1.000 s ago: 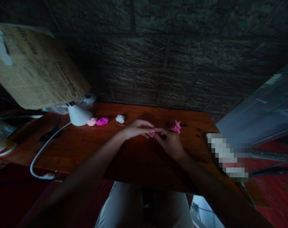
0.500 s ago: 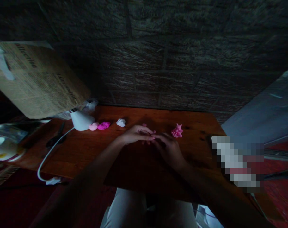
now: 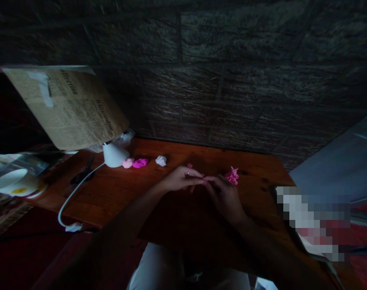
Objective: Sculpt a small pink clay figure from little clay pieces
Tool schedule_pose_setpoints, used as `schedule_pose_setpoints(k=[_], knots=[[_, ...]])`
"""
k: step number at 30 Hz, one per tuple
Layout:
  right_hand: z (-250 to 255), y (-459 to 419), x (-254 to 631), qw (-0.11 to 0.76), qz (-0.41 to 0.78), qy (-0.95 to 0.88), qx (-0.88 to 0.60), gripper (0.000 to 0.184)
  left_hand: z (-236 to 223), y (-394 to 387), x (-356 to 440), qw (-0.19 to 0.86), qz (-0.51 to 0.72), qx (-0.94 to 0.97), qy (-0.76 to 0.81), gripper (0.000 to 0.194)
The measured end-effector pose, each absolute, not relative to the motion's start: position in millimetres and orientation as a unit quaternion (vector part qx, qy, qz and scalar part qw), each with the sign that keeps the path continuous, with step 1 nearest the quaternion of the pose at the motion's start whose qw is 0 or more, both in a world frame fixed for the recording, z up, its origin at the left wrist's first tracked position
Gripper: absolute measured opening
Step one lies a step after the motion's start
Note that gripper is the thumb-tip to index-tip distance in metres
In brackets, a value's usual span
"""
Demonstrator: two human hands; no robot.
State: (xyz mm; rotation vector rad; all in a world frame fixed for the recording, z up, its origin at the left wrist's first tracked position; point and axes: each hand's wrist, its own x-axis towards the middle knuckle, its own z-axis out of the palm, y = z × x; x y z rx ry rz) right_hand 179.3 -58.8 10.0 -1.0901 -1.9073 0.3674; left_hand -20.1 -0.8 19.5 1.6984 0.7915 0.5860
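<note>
Work at the fingertips: see the left hand (image 3: 179, 178) and the right hand (image 3: 227, 197) closed in a pinch, tips meeting on a small pink piece of soft, clay-like material (image 3: 204, 177) above the reddish-brown wooden counter (image 3: 256, 169), mostly covered by fingers, with its exact shape impossible to tell. Press lightly and evenly, judging it likely to dent or stretch under too hard a squeeze. Support from the left, shape from the right, and turn little by little to avoid thinning one edge. Ease off gently in case of sticking to skin. Mind the ruffled pink clay-like cluster (image 3: 232, 176) just beyond the right hand, probably easy to crush with a knuckle, and the tiny pink bit (image 3: 189, 165) just past the left. Keep clear, too, of the crumpled white lump (image 3: 160, 161) and, farther left, the bright magenta lump (image 3: 140, 162) beside the pale pink lump (image 3: 128, 163), to avoid smearing colours.
</note>
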Motion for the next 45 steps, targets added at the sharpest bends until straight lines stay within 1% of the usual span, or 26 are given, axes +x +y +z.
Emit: schedule_pose_setpoints(k=[3,6,11,15,17,22,29,33,37,41,45], knots=[[8.0,-57.4,181.6,0.451,0.158,-0.762,-0.438,0.013,17.1,-1.8,-18.0,0.531,0.264,0.742,0.313,0.035],[3.9,-56.4,181.8,0.452,0.199,-0.75,-0.44,0.013,14.4,-2.2,-16.9,0.512,0.275,0.752,0.31,0.032],[1.5,-57.2,177.0,0.482,0.258,-0.713,-0.44,0.015,16.8,-2.4,-18.8,0.505,0.271,0.761,0.303,0.027],[5.2,-56.3,177.4,0.482,0.287,-0.705,-0.434,0.019,19.5,-1.8,-18.1,0.497,0.284,0.763,0.299,0.03],[7.0,-55.3,179.5,0.476,0.294,-0.711,-0.426,0.021,18.1,-0.7,-16.4,0.51,0.293,0.752,0.297,0.032],[8.0,-55.0,181.1,0.494,0.297,-0.696,-0.428,0.018,14.6,1.0,-12.3,0.545,0.297,0.725,0.3,0.035],[7.6,-56.4,180.6,0.507,0.286,-0.698,-0.417,0.014,24.8,-2.0,-12.8,0.521,0.296,0.739,0.307,0.029],[12.5,-54.0,187.4,0.483,0.249,-0.737,-0.402,0.019,25.3,-0.4,-13.6,0.518,0.289,0.745,0.305,0.029],[15.0,-52.2,190.1,0.464,0.246,-0.752,-0.399,0.01,23.5,0.9,-13.9,0.516,0.286,0.748,0.305,0.035],[13.0,-52.5,188.3,0.483,0.258,-0.735,-0.399,0.014,22.6,1.8,-14.1,0.508,0.296,0.753,0.297,0.033],[14.1,-53.2,187.7,0.456,0.241,-0.756,-0.404,0.013,17.5,4.4,-13.6,0.493,0.29,0.771,0.278,0.038]])
